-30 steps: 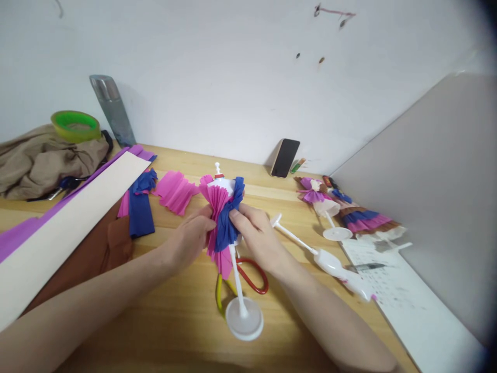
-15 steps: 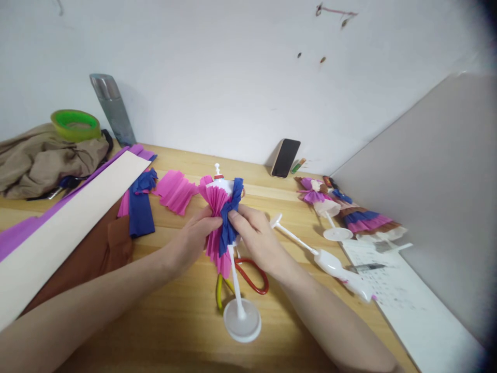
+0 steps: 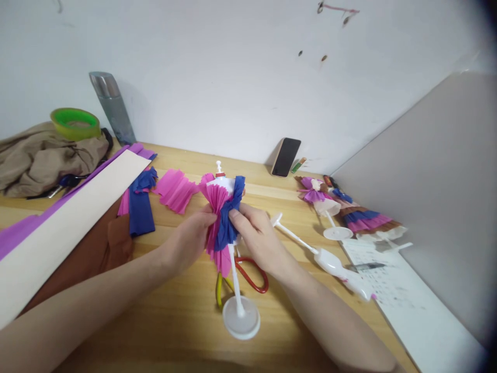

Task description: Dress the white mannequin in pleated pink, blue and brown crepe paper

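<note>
Between my hands is a small white mannequin stand (image 3: 239, 311) with a round base, tilted with its neck pointing away from me. Pleated pink crepe paper (image 3: 216, 195) covers one side of its torso, and a strip of blue crepe paper (image 3: 226, 224) crosses the other side and the waist. My left hand (image 3: 193, 233) is closed on the pink paper at the waist, thumb on top. With its thumb pressing the blue strip, my right hand (image 3: 258, 230) grips the torso from the right. Fingers behind the torso are hidden. Scissors with a red handle (image 3: 254, 277) and a yellow handle (image 3: 219, 291) lie beneath.
Another white mannequin (image 3: 330, 261) lies at right, near dressed mannequins (image 3: 312, 191) and a written sheet (image 3: 404, 290). A phone (image 3: 286, 157) leans on the wall. Pink paper (image 3: 176, 191), brown paper (image 3: 77, 269) and a cream strip (image 3: 77, 223) lie left, before a bottle (image 3: 114, 111) and tape roll (image 3: 75, 124).
The blue strip's lower end has been tucked in closer to the waist and hangs less low. My left thumb has shifted slightly left, while my right hand stays nearly in place.
</note>
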A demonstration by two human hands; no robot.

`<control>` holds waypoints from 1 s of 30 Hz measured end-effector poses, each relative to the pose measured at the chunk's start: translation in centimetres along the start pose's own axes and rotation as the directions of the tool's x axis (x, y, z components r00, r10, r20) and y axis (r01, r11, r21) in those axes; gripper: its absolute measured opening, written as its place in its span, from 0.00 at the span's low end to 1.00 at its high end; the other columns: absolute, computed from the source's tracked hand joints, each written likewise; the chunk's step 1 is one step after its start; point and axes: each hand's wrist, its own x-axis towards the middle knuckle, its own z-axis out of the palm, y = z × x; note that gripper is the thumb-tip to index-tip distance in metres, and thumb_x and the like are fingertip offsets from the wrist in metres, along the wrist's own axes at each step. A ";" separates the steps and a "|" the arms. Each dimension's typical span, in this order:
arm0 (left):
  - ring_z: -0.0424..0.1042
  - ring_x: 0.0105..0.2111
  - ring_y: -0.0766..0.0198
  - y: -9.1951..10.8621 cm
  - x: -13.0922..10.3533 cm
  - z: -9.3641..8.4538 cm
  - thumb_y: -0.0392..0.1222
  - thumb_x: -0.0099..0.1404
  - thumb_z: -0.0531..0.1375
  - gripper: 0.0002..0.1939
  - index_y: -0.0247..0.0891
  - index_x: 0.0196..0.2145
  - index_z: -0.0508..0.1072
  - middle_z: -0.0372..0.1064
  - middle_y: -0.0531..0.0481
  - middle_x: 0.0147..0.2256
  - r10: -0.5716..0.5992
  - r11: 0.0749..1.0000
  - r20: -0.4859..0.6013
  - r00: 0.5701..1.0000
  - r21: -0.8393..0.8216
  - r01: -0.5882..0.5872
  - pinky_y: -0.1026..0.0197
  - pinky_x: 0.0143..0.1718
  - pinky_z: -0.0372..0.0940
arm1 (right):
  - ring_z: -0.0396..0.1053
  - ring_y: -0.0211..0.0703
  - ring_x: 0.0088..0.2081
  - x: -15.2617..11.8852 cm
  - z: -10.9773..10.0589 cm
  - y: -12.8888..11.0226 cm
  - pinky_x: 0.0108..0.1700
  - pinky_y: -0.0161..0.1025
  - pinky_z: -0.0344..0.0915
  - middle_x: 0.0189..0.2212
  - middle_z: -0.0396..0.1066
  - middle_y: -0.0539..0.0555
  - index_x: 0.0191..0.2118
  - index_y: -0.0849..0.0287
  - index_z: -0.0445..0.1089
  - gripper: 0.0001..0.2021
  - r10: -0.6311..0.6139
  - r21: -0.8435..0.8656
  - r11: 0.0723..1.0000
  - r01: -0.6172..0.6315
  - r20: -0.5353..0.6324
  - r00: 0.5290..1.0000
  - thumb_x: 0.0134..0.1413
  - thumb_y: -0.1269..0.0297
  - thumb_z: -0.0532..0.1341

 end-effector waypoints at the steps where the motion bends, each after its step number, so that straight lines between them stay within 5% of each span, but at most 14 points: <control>1: 0.73 0.43 0.50 0.0 0.0 0.0 0.39 0.53 0.58 0.22 0.33 0.47 0.73 0.76 0.45 0.34 -0.002 1.000 -0.012 1.000 0.013 0.002 0.52 0.46 0.65 | 0.58 0.37 0.25 0.0 0.0 0.0 0.29 0.36 0.55 0.21 0.59 0.48 0.25 0.58 0.58 0.16 -0.005 0.006 1.000 0.005 0.003 1.000 0.62 0.57 0.49; 7: 0.73 0.39 0.54 -0.5 -0.3 -0.4 0.38 0.54 0.58 0.17 0.34 0.42 0.74 0.76 0.45 0.35 -0.004 0.993 -0.069 0.998 0.119 0.012 0.57 0.40 0.65 | 0.59 0.37 0.26 0.0 0.0 -0.2 0.30 0.35 0.55 0.22 0.61 0.48 0.25 0.58 0.59 0.17 -0.005 0.010 1.000 0.005 0.015 1.000 0.63 0.57 0.50; 12: 0.69 0.51 0.52 -0.8 -0.5 -0.9 0.43 0.58 0.62 0.13 0.38 0.41 0.75 0.76 0.46 0.41 0.054 0.980 -0.073 0.996 0.195 -0.039 0.56 0.52 0.61 | 0.58 0.36 0.25 0.0 0.0 -0.1 0.29 0.35 0.55 0.22 0.60 0.48 0.25 0.58 0.59 0.16 -0.006 0.012 1.000 0.006 0.021 1.000 0.63 0.57 0.49; 20: 0.73 0.44 0.49 -0.4 -0.1 -0.2 0.45 0.54 0.59 0.21 0.33 0.44 0.74 0.76 0.43 0.37 -0.016 0.998 -0.071 0.997 0.066 0.020 0.52 0.45 0.65 | 0.58 0.36 0.26 -0.1 0.1 -0.2 0.29 0.35 0.55 0.21 0.59 0.48 0.25 0.58 0.58 0.17 0.011 0.003 1.000 -0.011 0.016 1.000 0.62 0.57 0.50; 30: 0.71 0.45 0.53 -0.9 -0.4 -0.9 0.43 0.56 0.61 0.12 0.36 0.38 0.74 0.75 0.46 0.40 0.023 0.989 -0.117 0.993 0.148 -0.005 0.56 0.48 0.62 | 0.57 0.36 0.25 0.0 0.2 -0.3 0.29 0.35 0.55 0.21 0.59 0.48 0.24 0.58 0.58 0.16 0.008 0.007 1.000 -0.008 0.016 1.000 0.62 0.57 0.50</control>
